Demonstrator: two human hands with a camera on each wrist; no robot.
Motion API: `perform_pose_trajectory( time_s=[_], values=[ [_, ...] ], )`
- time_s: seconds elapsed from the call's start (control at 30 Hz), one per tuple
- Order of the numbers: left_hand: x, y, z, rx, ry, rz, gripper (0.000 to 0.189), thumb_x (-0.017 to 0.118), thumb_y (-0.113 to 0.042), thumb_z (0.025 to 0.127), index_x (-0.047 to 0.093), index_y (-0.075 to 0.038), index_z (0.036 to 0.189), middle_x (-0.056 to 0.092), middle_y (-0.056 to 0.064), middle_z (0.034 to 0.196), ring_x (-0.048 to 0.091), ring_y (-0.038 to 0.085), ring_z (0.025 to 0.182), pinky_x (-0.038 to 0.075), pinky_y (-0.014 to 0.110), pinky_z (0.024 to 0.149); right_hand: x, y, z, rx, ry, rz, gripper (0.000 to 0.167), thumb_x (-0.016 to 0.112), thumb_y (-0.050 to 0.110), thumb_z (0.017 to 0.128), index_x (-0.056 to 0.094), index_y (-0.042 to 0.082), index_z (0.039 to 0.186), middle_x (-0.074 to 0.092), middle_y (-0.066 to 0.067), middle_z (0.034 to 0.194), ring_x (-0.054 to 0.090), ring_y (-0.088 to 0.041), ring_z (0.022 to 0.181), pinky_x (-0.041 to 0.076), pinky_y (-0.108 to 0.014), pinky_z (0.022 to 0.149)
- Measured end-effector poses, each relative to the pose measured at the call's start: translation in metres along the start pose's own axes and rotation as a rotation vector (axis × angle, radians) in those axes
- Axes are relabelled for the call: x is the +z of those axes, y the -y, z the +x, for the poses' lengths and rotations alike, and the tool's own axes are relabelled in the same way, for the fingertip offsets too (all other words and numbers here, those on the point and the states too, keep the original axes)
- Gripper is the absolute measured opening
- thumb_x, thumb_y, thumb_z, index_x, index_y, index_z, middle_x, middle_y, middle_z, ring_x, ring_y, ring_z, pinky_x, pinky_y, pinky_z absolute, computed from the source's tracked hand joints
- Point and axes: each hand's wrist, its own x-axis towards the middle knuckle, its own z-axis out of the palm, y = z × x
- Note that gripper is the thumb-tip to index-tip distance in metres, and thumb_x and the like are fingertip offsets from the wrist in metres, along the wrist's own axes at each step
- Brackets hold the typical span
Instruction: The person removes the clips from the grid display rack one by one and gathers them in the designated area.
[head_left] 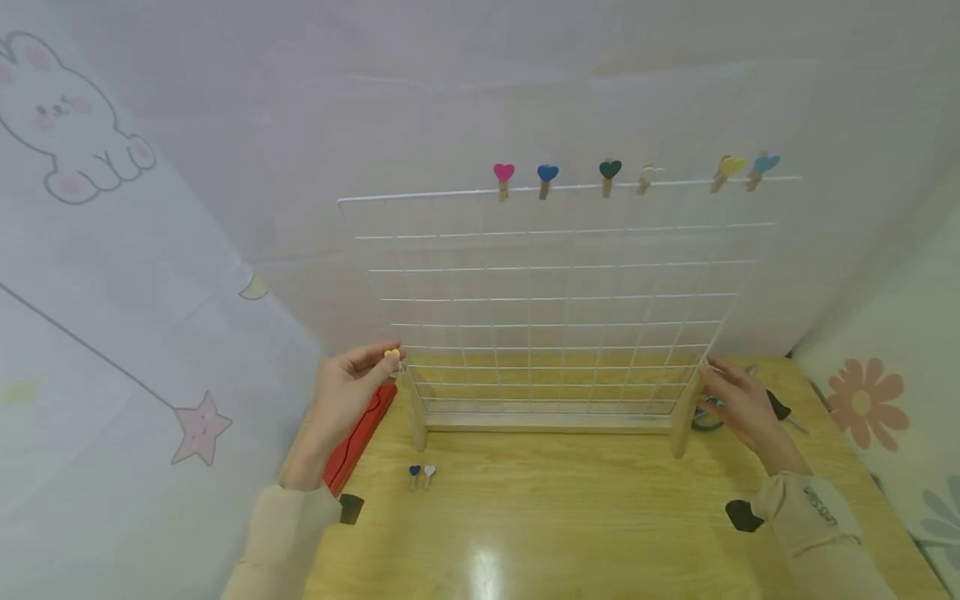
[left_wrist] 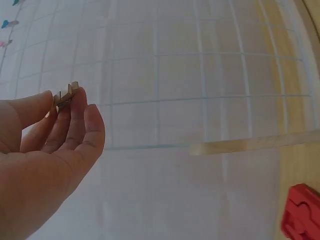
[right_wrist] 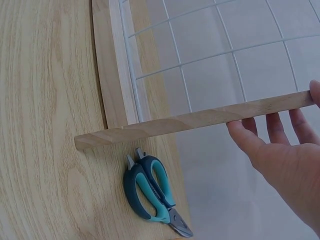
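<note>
Grid panel [head_left: 529,267] stands upright in mid-frame. The person's right hand [head_left: 738,404] grips its wooden post [right_wrist: 190,120] at right; the left hand [head_left: 351,387], left of centre, pinches a yellow heart peg [head_left: 392,356], apparently unattached. Six pegs [head_left: 548,173] already sit clipped along the top, upper centre to upper right; a navy peg [head_left: 414,472] and a white peg [head_left: 430,472] lie unclipped at lower left.

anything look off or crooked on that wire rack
Nothing looks spilled or damaged. The only slightly odd thing is spacing: the six heart clothespins on the wire grid's top bar are unevenly spread, with the widest gap between the white one and the yellow one, and none near the left end.
</note>
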Motion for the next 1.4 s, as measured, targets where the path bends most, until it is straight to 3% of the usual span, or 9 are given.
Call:
perform_pose_trajectory(
  time_s=[0.1,0.27,0.4,0.6,0.9,1.13,1.4],
  values=[
    [0.0,0.022,-0.013,-0.042,-0.006,-0.024,0.03,0.063,-0.014,0.094,0.064,0.004,0.118,0.07,0.012,0.1,0.067,0.011,0.082,0.055,0.023,0.072,0.0,0.0,0.0,0.005,0.001,-0.001,0.078,0.051,0.03,0.1,0.002,-0.002,0.151,0.036,-0.002,0.128,0.051,0.002,0.101,0.05,-0.026,0.09],
    [-0.001,0.051,-0.034,-0.139,-0.047,-0.047,0.031,0.065,-0.014,0.092,0.063,0.005,0.117,0.07,0.0,0.098,0.067,0.013,0.083,0.056,0.028,0.075,0.0,-0.001,0.0,0.015,0.0,-0.014,0.077,0.051,0.03,0.1,0.003,-0.001,0.152,0.033,-0.005,0.133,0.049,0.001,0.102,0.049,-0.029,0.093],
    [-0.002,0.069,-0.046,-0.209,-0.071,-0.039,0.033,0.066,-0.019,0.092,0.064,0.001,0.118,0.07,0.006,0.102,0.067,0.016,0.086,0.056,0.03,0.077,0.0,-0.001,0.0,0.02,-0.008,-0.007,0.077,0.051,0.031,0.1,0.003,0.0,0.152,0.037,0.001,0.128,0.05,0.002,0.101,0.049,-0.029,0.092],
    [-0.001,0.093,-0.058,-0.289,-0.118,-0.07,0.033,0.069,-0.018,0.09,0.064,0.0,0.118,0.069,0.015,0.108,0.066,0.013,0.084,0.056,0.03,0.074,-0.001,0.0,0.001,0.016,-0.005,0.001,0.077,0.051,0.03,0.1,0.003,-0.001,0.152,0.038,0.004,0.125,0.051,0.002,0.101,0.05,-0.028,0.091],
    [0.002,0.126,-0.079,-0.395,-0.176,-0.058,0.032,0.069,-0.017,0.09,0.065,-0.001,0.117,0.072,0.007,0.098,0.066,0.012,0.082,0.056,0.03,0.072,0.0,0.001,0.0,0.017,-0.012,0.012,0.078,0.052,0.03,0.1,0.003,-0.001,0.152,0.038,0.003,0.126,0.052,0.002,0.101,0.05,-0.027,0.091],
    [0.001,0.148,-0.09,-0.447,-0.207,-0.009,0.032,0.069,-0.015,0.09,0.064,0.001,0.118,0.071,0.011,0.098,0.067,0.01,0.081,0.057,0.033,0.071,0.0,0.001,0.0,0.008,-0.007,0.004,0.079,0.052,0.03,0.1,0.002,-0.003,0.151,0.037,0.0,0.127,0.054,0.003,0.1,0.051,-0.027,0.09],
    [-0.002,0.178,-0.096,-0.52,-0.19,0.043,0.038,0.066,-0.015,0.092,0.057,0.003,0.124,0.068,0.019,0.107,0.066,0.017,0.086,0.056,0.032,0.073,0.0,0.0,0.001,0.014,-0.015,0.048,0.077,0.053,0.027,0.1,0.004,0.0,0.152,0.04,0.005,0.121,0.056,0.0,0.1,0.051,-0.026,0.088]
  ],
)
